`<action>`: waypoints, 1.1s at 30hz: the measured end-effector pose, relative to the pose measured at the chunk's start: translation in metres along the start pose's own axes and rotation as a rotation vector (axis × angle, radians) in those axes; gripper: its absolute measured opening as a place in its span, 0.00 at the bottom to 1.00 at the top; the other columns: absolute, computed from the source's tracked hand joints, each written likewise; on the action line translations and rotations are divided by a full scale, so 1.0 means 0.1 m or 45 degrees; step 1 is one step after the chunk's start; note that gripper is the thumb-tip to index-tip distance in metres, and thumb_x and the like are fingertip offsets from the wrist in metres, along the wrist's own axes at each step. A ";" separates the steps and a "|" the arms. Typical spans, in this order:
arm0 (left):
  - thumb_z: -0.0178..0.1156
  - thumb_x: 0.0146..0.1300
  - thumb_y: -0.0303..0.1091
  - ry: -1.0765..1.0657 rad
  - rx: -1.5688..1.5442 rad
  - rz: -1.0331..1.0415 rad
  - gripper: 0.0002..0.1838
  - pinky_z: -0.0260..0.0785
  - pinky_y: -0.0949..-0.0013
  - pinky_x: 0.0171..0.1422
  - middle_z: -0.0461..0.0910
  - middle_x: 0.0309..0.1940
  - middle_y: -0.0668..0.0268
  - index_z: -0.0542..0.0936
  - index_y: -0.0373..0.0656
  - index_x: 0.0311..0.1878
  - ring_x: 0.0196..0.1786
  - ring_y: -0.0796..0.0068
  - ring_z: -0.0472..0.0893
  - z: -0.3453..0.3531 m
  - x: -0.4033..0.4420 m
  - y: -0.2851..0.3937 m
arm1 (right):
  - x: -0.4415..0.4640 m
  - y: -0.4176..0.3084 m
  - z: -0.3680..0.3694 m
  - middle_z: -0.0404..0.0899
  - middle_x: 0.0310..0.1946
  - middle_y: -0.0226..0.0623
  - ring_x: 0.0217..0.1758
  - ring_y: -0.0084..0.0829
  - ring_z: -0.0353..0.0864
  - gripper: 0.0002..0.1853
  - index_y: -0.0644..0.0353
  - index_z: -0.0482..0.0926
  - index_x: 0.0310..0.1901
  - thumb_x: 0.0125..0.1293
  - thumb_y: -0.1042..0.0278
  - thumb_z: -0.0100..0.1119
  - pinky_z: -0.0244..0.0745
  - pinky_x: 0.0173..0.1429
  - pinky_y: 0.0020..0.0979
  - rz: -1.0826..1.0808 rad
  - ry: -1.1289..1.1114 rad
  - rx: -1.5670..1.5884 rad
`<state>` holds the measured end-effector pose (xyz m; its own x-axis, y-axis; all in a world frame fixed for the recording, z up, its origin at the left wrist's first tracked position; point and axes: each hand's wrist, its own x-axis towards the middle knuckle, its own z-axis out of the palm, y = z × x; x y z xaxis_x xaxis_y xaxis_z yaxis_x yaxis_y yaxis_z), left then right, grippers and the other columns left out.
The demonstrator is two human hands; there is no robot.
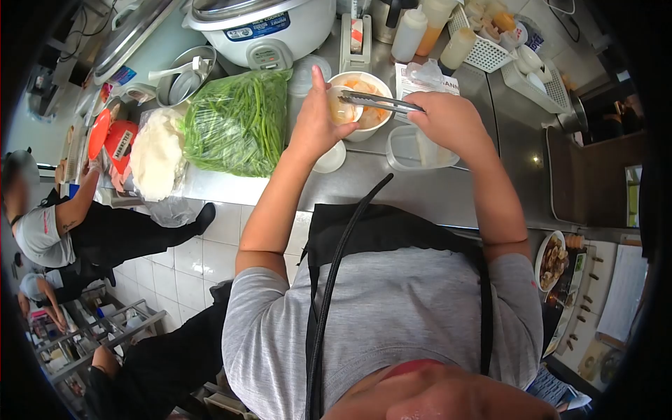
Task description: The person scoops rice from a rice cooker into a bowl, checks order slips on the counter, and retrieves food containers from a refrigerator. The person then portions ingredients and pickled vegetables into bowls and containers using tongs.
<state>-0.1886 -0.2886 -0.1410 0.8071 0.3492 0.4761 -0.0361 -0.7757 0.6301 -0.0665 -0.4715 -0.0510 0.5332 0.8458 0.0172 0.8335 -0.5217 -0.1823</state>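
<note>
My left hand [318, 115] holds a small round cup [343, 106] tilted at the left side of a white bowl [381, 84]. Orange and pale shredded food lies in the bowl. Metal tongs [392, 103] are gripped in my right hand [448, 119], and their tips reach over the small cup. Below the tongs, a clear plastic container [406, 150] rests on the steel counter, with something pale inside it. A round white lid [330, 158] lies just below my left hand.
A bag of green vegetables [241, 119] and a pale bag [157, 150] lie left. Behind stand a rice cooker [262, 31], squeeze bottles [409, 35] and white baskets [483, 49]. A co-worker [49, 231] stands far left; other people are lower left.
</note>
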 end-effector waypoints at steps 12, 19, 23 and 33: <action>0.71 0.31 0.31 0.025 0.045 -0.069 0.62 0.62 0.63 0.54 0.65 0.49 0.43 0.35 0.34 0.63 0.52 0.53 0.68 -0.08 -0.09 -0.21 | 0.18 0.07 0.20 0.77 0.31 0.37 0.37 0.36 0.76 0.10 0.54 0.75 0.35 0.54 0.62 0.49 0.70 0.39 0.37 0.141 -0.306 -0.300; 0.71 0.31 0.31 0.004 0.046 -0.071 0.61 0.62 0.63 0.54 0.65 0.48 0.43 0.34 0.34 0.62 0.51 0.52 0.69 -0.06 -0.08 -0.24 | 0.16 0.14 0.01 0.76 0.32 0.38 0.37 0.38 0.75 0.12 0.51 0.76 0.39 0.54 0.62 0.49 0.69 0.41 0.37 0.155 -0.185 -0.096; 0.71 0.32 0.31 -0.029 0.025 -0.057 0.62 0.62 0.64 0.54 0.65 0.48 0.44 0.32 0.33 0.62 0.50 0.52 0.69 -0.01 -0.03 -0.19 | 0.10 0.05 -0.14 0.76 0.31 0.36 0.36 0.37 0.75 0.10 0.52 0.76 0.37 0.54 0.62 0.48 0.69 0.39 0.37 0.094 -0.141 0.066; 0.71 0.30 0.32 -0.053 -0.096 0.157 0.63 0.60 0.63 0.55 0.66 0.48 0.46 0.33 0.33 0.62 0.50 0.51 0.68 0.28 0.25 0.18 | -0.44 0.35 -0.33 0.76 0.35 0.36 0.34 0.35 0.75 0.16 0.54 0.74 0.43 0.51 0.61 0.53 0.69 0.39 0.33 0.138 0.188 0.173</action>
<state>-0.1526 -0.3086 -0.1353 0.8176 0.2302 0.5278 -0.1795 -0.7691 0.6134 -0.0564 -0.5304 -0.0260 0.6421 0.7552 0.1321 0.7484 -0.5800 -0.3216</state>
